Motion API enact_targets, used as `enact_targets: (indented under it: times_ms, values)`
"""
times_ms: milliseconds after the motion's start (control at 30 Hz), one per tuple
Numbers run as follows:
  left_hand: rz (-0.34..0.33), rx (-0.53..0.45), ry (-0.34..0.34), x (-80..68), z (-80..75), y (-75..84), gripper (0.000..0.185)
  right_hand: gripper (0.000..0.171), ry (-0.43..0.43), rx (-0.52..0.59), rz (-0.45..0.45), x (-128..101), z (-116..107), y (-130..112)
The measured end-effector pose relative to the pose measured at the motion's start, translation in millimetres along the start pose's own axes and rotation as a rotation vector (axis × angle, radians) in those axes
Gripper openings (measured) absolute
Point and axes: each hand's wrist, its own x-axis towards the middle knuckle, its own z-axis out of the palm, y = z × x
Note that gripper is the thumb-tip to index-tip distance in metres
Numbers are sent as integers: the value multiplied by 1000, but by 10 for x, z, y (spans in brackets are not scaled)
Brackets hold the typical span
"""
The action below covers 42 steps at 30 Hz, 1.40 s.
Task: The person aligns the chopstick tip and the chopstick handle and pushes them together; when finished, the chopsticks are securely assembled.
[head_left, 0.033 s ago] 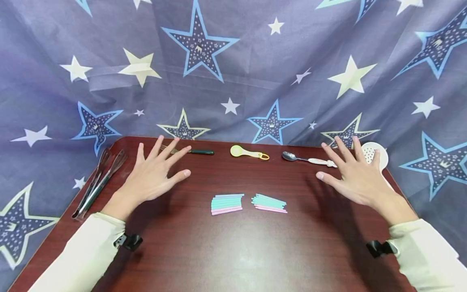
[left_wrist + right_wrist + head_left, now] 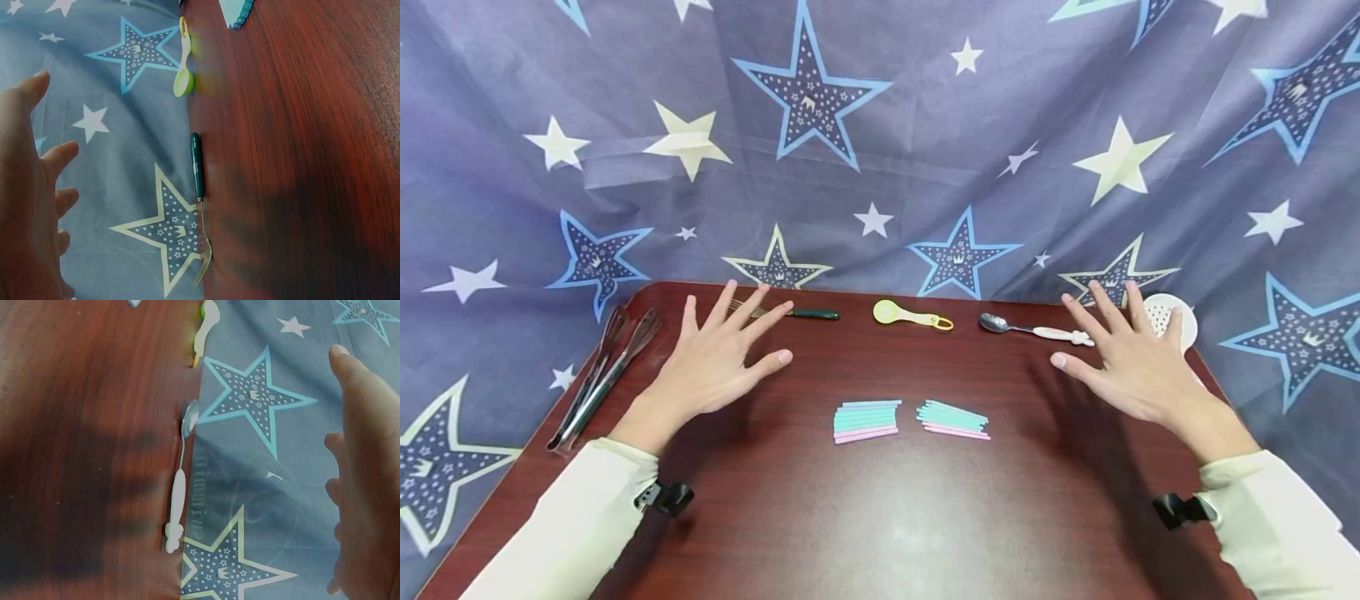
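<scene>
Both hands hover above the table with fingers spread, holding nothing. In the head view my left hand (image 2: 711,362) is nearest the green-handled fork (image 2: 814,314), partly covering its tines. My right hand (image 2: 1131,367) hangs close to a spoon (image 2: 1052,333) with a white handle, and it partly covers a white slotted ladle (image 2: 1187,321) behind it. Between the hands lie two groups of short sticks, the left sticks (image 2: 867,421) and the right sticks (image 2: 953,419), coloured blue, teal and pink. A yellow-green measuring spoon (image 2: 910,315) rests at the back middle.
Metal tongs (image 2: 598,383) with green on the handle lie along the left edge of the dark red-brown table (image 2: 887,517). A blue-grey cloth (image 2: 880,125) printed with stars hangs directly behind and beside the table.
</scene>
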Motion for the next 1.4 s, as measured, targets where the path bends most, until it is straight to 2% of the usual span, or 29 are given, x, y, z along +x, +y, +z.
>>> enact_targets:
  times_ms: [267, 533, 967, 1400]
  values:
    - [9, 12, 11, 20, 27, 15, 73, 86, 20, 11, -1, -23, 25, 25]
    - [13, 23, 18, -1, -22, 32, 74, 87, -12, -7, -18, 11, -6, -85]
    - [-3, -15, 5, 21, 42, 73, 75, 86, -5, 16, -12, 16, 39, -133]
    - [3, 14, 12, 60, 54, 106, 75, 85, 0, -1, -16, 30, 18, -178]
